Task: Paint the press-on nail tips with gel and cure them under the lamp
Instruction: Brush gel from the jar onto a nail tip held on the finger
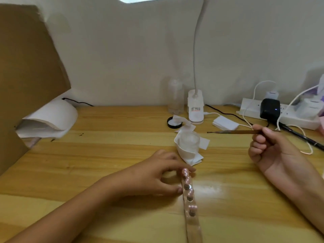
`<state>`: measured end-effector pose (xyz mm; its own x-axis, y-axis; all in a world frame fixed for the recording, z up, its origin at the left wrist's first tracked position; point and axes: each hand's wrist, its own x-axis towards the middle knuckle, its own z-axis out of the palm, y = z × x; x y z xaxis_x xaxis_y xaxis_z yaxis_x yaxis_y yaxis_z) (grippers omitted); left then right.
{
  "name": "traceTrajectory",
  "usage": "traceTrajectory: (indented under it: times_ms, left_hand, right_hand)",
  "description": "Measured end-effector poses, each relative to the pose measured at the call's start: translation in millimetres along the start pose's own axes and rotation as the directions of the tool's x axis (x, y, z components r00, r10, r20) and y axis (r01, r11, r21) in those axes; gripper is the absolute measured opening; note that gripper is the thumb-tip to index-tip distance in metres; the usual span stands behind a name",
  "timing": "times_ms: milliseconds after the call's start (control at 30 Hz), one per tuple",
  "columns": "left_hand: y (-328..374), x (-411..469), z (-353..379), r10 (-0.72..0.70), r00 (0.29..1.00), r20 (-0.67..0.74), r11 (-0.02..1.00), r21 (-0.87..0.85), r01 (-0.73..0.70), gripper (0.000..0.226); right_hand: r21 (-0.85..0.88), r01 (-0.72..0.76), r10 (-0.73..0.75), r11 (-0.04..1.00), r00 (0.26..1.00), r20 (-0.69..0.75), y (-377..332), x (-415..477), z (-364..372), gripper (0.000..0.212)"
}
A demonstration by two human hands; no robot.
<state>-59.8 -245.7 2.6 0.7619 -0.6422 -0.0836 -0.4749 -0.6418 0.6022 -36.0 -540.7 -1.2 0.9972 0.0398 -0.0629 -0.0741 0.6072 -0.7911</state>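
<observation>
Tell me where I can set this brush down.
Bare wood lies between the white nail lamp and the tissues, and between the nail strip and the right hand. Crowded: back right, around the power strip and cables.

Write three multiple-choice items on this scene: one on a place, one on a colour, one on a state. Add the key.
1. The nail-tip strip lies
A. against the back wall
B. near the front, at the left hand
C. at the far right

2. The round lid is
A. red
B. yellow
C. black

3. The right hand
A. grips the brush
B. lies flat and empty
C. is an empty fist

Key: 1 B, the left hand's fingers hold the strip's far end. 2 C, the lid is plainly black. 3 A, the fingers curl round the brush handle.
</observation>
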Motion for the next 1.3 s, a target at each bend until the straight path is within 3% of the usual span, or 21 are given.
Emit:
traceTrajectory:
  times_ms: [133,267,400,500,600,767,900,1067,1300]
  left_hand:
    - [-2,2,-2,-0.008,0.999,0.041,0.999,-0.037,0.010,0.036]
    - [4,2,3,-0.040,0.999,-0.035,0.999,-0.031,0.039,0.030]
    - [16,-16,16,-0.105,0.980,-0.172,0.987,0.101,0.123,0.037]
    - [21,-51,33,-0.019,0.990,-0.136,0.991,0.125,0.036,0.044]
    - [28,-73,42,0.071,0.997,-0.020,0.997,0.039,-0.070,0.025]
    - [33,-51,29,-0.030,0.977,-0.212,1.000,-0.009,0.029,0.027]
    - [38,-13,29,-0.016,0.990,-0.138,0.999,0.039,0.021,0.048]
    - [45,7,44,0.113,0.985,-0.133,0.990,0.100,-0.100,0.045]
    - [40,25,42,0.030,0.986,-0.165,0.975,-0.210,-0.065,0.025]
  right_hand:
    - [0.009,-0.005,0.005,1.000,1.000,-0.010,-1,-4,3,0.019]
    - [0.006,-0.020,0.020,1.000,1.000,-0.004,0,-7,5,0.019]
    - [0.011,-0.024,0.025,1.000,1.000,-0.009,0,-8,6,0.019]
    - [0.044,-0.014,0.015,0.999,1.000,-0.028,-2,-7,5,0.017]
    - [0.053,-0.020,0.021,0.998,0.999,-0.027,-1,-5,5,0.018]
    - [0.032,-0.030,0.030,0.999,0.999,-0.016,2,-6,5,0.020]
    - [0.018,-0.032,0.033,0.999,0.999,-0.030,2,-7,3,0.020]
    - [-0.010,-0.027,0.027,1.000,0.998,-0.048,3,-7,0,0.023]
    - [0.024,-0.084,0.085,0.996,0.995,-0.045,2,-4,-2,0.024]
